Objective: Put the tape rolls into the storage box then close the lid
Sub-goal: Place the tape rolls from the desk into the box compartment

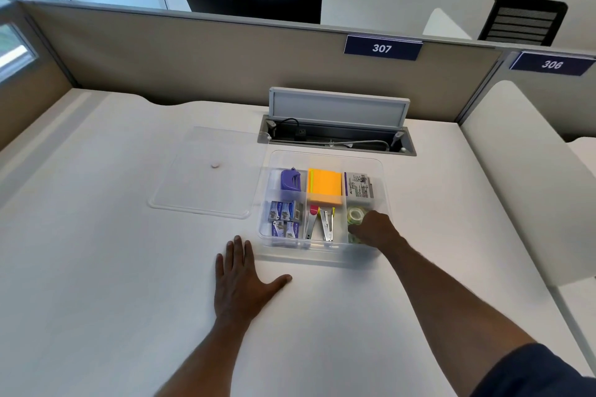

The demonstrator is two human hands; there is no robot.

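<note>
Under right hand [375, 229], half-hidden tape rolls [355, 215]

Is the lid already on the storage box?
No, the clear lid lies flat on the desk to the left of the open storage box, apart from both hands.

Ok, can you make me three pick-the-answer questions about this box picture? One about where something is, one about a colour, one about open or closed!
1. Where is the clear lid?
A. On the box
B. Flat on the desk, left of the storage box
C. In a hand

2. What colour are the sticky notes?
A. Orange
B. Black
C. Brown

3. The left hand is:
A. A fist
B. Holding tape
C. Flat, open

Answers: 1 B, it lies beside the box. 2 A, bright orange pad. 3 C, fingers spread on the desk.
</note>
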